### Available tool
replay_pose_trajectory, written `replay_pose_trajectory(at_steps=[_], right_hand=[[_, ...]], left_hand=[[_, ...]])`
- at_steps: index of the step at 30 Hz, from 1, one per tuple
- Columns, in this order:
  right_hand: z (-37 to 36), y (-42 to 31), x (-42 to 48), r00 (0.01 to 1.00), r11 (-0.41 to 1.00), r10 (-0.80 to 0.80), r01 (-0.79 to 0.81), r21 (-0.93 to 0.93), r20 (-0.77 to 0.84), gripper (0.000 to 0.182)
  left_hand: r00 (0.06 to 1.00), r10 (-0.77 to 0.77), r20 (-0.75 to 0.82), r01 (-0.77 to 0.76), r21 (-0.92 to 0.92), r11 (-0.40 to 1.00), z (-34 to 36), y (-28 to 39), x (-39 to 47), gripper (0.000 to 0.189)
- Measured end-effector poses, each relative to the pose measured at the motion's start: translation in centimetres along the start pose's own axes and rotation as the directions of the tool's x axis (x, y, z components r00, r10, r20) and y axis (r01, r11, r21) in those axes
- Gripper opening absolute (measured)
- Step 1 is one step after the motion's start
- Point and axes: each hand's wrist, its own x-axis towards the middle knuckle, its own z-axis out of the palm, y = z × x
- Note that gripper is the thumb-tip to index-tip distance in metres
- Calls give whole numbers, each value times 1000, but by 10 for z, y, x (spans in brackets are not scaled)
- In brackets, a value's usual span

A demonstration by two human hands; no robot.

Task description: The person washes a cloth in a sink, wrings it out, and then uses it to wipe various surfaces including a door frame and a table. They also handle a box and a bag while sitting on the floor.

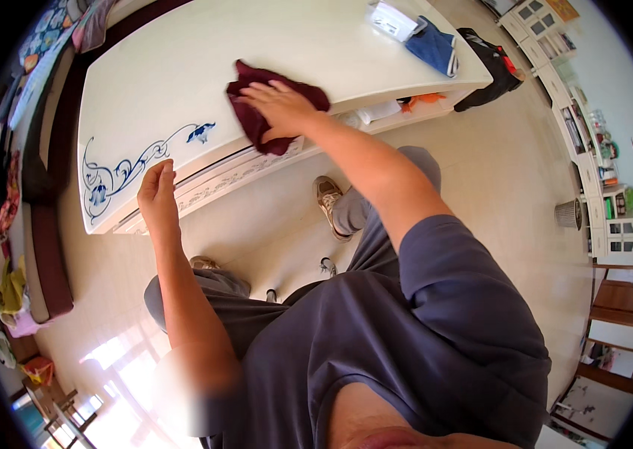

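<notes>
A dark red cloth (pixel 249 115) lies bunched on the white tabletop (pixel 170 62) and hangs a little over its near edge. My right hand (pixel 282 109) presses flat on it with the fingers spread, and the cloth looks slightly blurred. My left hand (pixel 159 191) hovers by the table's near left edge, its fingers drawn together and no object visible in them. Beside it, a blue floral scroll pattern (pixel 142 157) decorates the table's corner. Part of the cloth is hidden beneath my right hand.
A folded blue cloth (pixel 433 46) and a white box (pixel 392 22) sit at the table's right end. Under the top, an open shelf holds an orange item (pixel 425 100). A dark bag (pixel 487 73) stands beyond; a sofa (pixel 50 264) flanks the left.
</notes>
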Motion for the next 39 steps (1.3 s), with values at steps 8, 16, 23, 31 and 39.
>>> replay_pose_trajectory(at_steps=[8, 16, 23, 31, 39], right_hand=[[-42, 149, -114, 932, 940, 340, -332, -77, 129, 110], [-30, 234, -182, 851, 842, 520, -496, -213, 71, 108], [-37, 180, -115, 995, 997, 74, -76, -22, -68, 98], [-4, 69, -38, 994, 997, -70, 71, -6, 84, 83], [-16, 131, -112, 990, 993, 116, -116, 8, -77, 72]], left_hand=[[974, 214, 69, -189, 765, 615, 7, -46, 67, 53], [975, 219, 41, -88, 975, 206, 36, -80, 80, 67], [948, 316, 30, -69, 991, 112, 23, -90, 86, 63], [980, 176, 93, -116, 986, 121, 30, -75, 83, 67], [969, 112, 218, -245, 871, 426, 85, -27, 129, 73]])
